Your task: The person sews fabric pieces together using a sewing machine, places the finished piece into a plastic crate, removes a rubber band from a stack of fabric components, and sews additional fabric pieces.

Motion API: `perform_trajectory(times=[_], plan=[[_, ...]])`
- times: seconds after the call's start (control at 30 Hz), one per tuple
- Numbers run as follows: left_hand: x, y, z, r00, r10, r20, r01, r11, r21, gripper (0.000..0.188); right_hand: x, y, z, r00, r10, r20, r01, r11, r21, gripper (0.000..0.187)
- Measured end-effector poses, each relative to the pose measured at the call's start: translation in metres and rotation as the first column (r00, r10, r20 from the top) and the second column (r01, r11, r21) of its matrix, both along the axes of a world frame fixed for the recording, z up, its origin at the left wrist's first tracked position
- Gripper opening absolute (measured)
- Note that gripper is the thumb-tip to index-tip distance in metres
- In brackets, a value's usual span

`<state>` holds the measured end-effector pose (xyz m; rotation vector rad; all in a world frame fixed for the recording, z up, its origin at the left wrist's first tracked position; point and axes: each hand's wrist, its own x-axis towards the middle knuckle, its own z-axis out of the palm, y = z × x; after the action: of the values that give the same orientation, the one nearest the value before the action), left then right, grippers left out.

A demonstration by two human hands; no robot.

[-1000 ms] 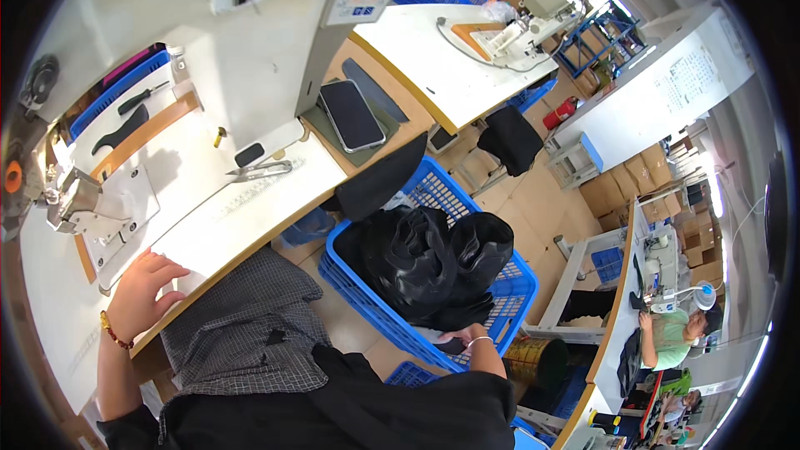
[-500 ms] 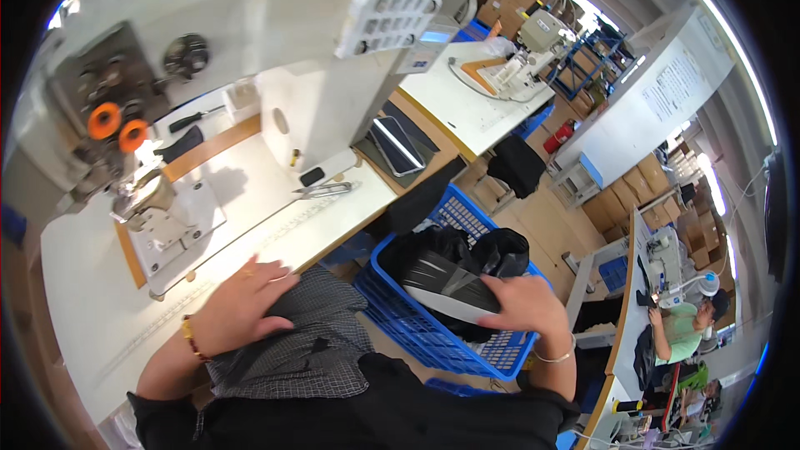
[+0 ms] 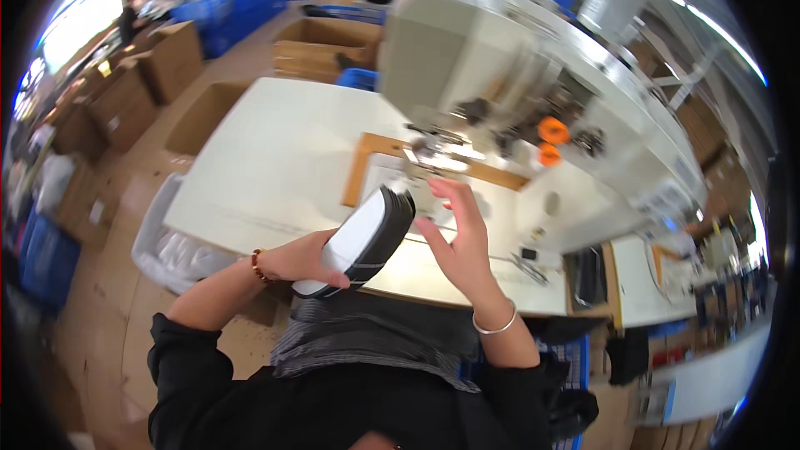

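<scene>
My left hand (image 3: 302, 260) is closed round the lower end of a stack of insole-shaped pieces (image 3: 379, 237), its thumb across the near side. The stack has a white face and black layered edges, with a thin band round it. It is held tilted over the table's front edge. To its right, my right hand (image 3: 460, 243) is raised with fingers apart, holding nothing. Just beyond both hands stands a large white sewing machine (image 3: 467, 50), with orange discs (image 3: 552, 130) on its head and a lit needle area.
The white table (image 3: 275, 142) stretches to the left. Small scissors (image 3: 530, 268) and a dark phone (image 3: 588, 277) lie at the right. A blue basket (image 3: 575, 367) with black bundles stands below right. A bag-lined bin (image 3: 162, 242) and cardboard boxes (image 3: 171, 58) are at the left.
The view has swung left. The stack has come out of the blue basket, where my right hand touched it, and is now in my left hand. My right hand has let go.
</scene>
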<state>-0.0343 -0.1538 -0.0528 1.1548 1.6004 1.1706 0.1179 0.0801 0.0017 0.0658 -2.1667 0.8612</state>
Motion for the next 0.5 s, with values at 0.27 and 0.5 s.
perform_trajectory(times=[0.27, 0.5], plan=[[-0.030, -0.064, -0.042, 0.738, 0.085, 0.669, -0.277, 0.942, 0.187, 0.076, -0.056, -0.085, -0.059, 0.970, 0.242, -0.020, -0.242, 0.970, 0.004, 0.028], [-0.024, -0.076, -0.037, 0.535, 0.349, 0.769, -0.485, 0.873, -0.059, 0.060, -0.084, -0.105, -0.071, 0.968, 0.243, -0.066, -0.238, 0.968, 0.080, 0.027]])
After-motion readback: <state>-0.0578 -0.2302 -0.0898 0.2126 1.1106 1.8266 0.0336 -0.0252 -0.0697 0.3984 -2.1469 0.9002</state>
